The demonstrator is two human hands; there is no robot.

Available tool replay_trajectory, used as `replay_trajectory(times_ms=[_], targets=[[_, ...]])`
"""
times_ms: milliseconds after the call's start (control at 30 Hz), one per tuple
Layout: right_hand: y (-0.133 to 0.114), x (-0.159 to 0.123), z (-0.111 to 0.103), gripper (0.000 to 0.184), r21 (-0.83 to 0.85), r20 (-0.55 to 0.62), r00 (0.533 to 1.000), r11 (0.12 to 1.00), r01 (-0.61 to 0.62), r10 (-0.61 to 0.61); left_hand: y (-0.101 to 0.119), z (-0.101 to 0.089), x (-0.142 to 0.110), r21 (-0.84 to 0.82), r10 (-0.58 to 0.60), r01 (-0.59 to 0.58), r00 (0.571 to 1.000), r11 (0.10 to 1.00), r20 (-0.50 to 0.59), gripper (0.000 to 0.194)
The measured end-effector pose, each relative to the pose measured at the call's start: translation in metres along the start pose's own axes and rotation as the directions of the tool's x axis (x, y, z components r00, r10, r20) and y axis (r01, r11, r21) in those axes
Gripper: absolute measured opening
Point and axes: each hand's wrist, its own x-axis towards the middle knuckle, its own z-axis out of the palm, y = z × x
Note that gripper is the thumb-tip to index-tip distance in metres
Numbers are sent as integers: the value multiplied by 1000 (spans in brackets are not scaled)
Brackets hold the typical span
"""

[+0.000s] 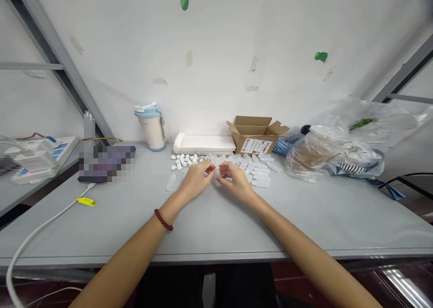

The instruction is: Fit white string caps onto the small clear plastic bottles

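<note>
My left hand (197,179) and my right hand (237,180) meet over the middle of the grey table. A small translucent plastic piece (217,178) is between the thumb and fingers of my right hand. The fingertips of my left hand are pinched close beside it; what they hold is too small to make out. Several white knobby pieces (183,159) lie beyond my left hand, and a thin white cord bundle (210,157) lies behind both hands. Flat translucent plastic pieces (261,176) are spread to the right, with a single translucent piece (171,182) left of my left hand.
Against the wall stand a cream tumbler (154,130), a stack of white trays (206,142) and an open cardboard box (256,139). Plastic bags (311,157) cover the right rear. A blurred dark device (108,163) with a white cable (50,220) lies left.
</note>
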Motion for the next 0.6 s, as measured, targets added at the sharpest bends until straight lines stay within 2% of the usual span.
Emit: replay_trajectory(times_ms=[167, 367, 600], targets=[[0, 0, 2, 19, -34, 20, 999, 999, 34, -33, -1, -1, -3, 125, 130, -133, 991, 983, 34, 18], [1, -1, 2, 20, -73, 14, 999, 997, 37, -36, 0, -2, -5, 144, 149, -154, 988, 977, 48, 23], [0, -1, 2, 16, -57, 22, 1000, 998, -17, 18, -5, -2, -4, 154, 207, -203, 978, 967, -9, 23]])
